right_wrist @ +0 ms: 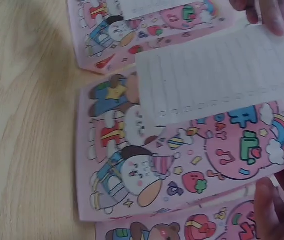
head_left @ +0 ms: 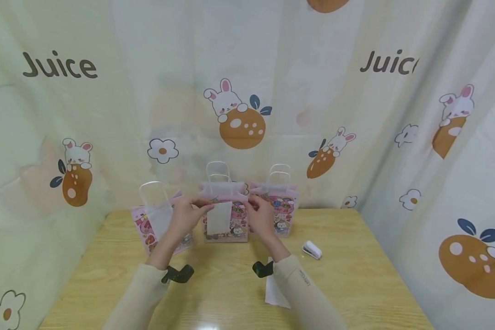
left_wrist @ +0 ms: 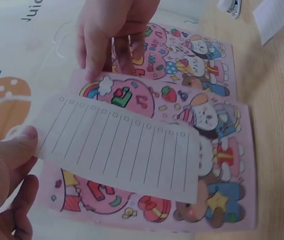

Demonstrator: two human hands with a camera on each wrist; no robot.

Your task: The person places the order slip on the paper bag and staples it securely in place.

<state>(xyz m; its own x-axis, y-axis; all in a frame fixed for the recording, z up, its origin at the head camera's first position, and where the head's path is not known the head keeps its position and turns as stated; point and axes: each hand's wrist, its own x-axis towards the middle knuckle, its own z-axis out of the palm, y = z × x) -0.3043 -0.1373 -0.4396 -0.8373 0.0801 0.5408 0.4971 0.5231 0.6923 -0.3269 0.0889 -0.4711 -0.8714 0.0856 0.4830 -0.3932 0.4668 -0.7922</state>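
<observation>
My left hand (head_left: 185, 216) pinches the top left corner of a white checklist sheet (head_left: 218, 220), thumb in front. The sheet, printed with ruled lines and small boxes (left_wrist: 116, 145), overlaps the front of the middle pink gift bag (head_left: 239, 224). At that bag's upper right edge, my right hand (head_left: 261, 217) pinches the paper rim, as the right wrist view also shows. Cartoon animals cover the upright bag (right_wrist: 147, 160), whose white twisted handles (head_left: 217, 167) stand up. Behind my left hand is a tilted left gift bag (head_left: 142, 227) with a white sheet (head_left: 158, 220) on its front.
Close by my right hand stands another pink gift bag (head_left: 286, 206). A white stapler (head_left: 311, 250) lies on the wooden table (head_left: 342, 275), to the right. More white paper (head_left: 275, 293) lies partly under my right sleeve. A printed curtain (head_left: 288, 91) hangs behind the bags.
</observation>
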